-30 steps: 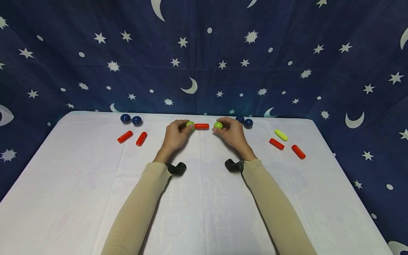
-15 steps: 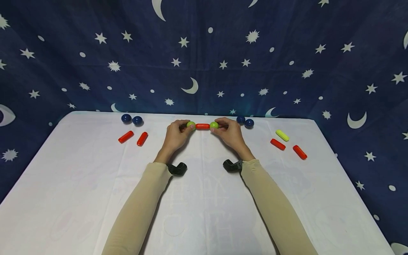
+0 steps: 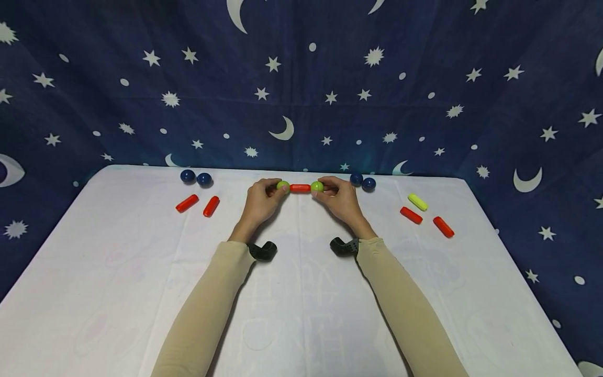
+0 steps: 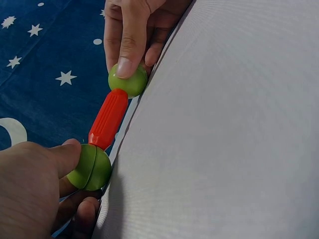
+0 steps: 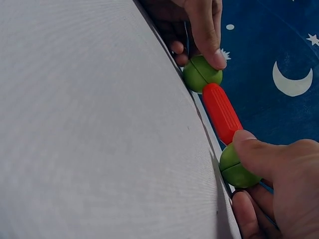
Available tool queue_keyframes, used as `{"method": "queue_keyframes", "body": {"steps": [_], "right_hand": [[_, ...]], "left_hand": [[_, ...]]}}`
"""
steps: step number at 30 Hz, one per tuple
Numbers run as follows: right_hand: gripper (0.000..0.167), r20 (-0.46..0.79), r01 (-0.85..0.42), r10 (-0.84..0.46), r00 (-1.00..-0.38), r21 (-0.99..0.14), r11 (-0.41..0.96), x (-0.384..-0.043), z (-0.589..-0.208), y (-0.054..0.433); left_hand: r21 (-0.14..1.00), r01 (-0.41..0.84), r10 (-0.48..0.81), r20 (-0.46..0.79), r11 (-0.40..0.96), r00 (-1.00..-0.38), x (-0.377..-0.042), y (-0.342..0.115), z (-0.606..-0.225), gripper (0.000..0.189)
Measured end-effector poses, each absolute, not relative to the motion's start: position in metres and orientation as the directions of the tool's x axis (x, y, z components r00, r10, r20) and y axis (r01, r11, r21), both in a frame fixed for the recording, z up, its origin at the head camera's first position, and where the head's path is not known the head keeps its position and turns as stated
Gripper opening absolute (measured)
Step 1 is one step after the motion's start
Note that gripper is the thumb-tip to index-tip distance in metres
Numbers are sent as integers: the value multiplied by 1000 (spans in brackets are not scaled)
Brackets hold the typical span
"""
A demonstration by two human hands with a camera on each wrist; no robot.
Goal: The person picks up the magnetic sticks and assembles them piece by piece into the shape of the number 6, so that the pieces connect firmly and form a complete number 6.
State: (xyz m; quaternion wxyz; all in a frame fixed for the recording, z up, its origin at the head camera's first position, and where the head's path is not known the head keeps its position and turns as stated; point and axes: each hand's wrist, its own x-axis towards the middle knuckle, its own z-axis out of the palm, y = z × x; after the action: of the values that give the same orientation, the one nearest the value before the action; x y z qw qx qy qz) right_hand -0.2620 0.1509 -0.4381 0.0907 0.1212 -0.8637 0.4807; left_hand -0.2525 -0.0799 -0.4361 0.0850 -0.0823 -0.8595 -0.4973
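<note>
Between the two hands, near the far edge of the table, a red rod (image 3: 300, 188) lies crosswise with a green ball at each end. My left hand (image 3: 261, 201) pinches the left green ball (image 4: 90, 168) between thumb and fingers. The right green ball (image 4: 128, 80) is pinched by my right hand (image 3: 342, 201). In both wrist views the red rod (image 5: 222, 113) meets both balls end to end. A seam line runs round the left ball (image 5: 202, 74).
Two dark blue balls (image 3: 204, 180) and two red rods (image 3: 187, 203) lie to the left. Rightward are two more blue balls (image 3: 369, 184), a yellow-green rod (image 3: 417, 202) and two red rods (image 3: 444, 226). A starry blue cloth (image 3: 301, 104) hangs behind the white table (image 3: 301, 314).
My right hand has moved slightly left, bringing its green ball against the red rod's right end; a gap was there a second ago. My left hand stays nearly still.
</note>
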Motion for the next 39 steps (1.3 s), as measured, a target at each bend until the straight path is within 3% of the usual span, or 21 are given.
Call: {"method": "queue_keyframes", "body": {"steps": [39], "right_hand": [[42, 291, -328, -152, -945, -815, 478, -263, -443, 153]], "left_hand": [[856, 222, 61, 219, 467, -974, -251, -79, -432, 41]]}}
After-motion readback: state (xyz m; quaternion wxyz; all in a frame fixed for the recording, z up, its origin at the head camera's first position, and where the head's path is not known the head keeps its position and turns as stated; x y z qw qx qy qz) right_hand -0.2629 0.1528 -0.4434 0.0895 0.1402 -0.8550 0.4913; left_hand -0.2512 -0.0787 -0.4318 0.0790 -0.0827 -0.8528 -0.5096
